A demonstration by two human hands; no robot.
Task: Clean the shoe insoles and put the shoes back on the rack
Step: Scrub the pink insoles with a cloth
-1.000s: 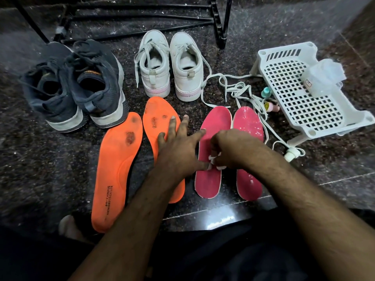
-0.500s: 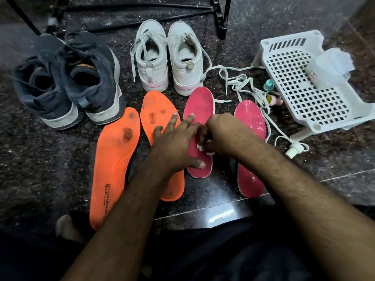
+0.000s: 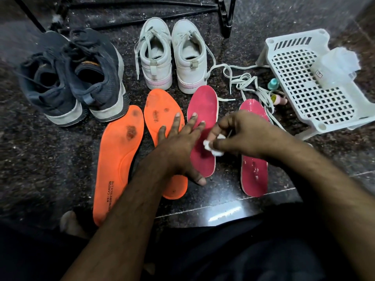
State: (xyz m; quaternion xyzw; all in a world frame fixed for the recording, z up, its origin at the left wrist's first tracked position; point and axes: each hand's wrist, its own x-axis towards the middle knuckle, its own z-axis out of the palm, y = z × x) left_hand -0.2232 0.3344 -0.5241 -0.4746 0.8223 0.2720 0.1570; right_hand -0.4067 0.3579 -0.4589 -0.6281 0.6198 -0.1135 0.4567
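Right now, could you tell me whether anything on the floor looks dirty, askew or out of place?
Yes. Both orange insoles carry dark stains near the toe end. Loose white laces sprawl across the floor beside the white shoes. The white plastic rack sits tilted, with a small bottle lying against it.

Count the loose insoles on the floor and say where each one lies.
4. Left orange insole; second orange insole under the left hand; pink insole beneath both hands; wet pink insole rightmost. None seems hidden.
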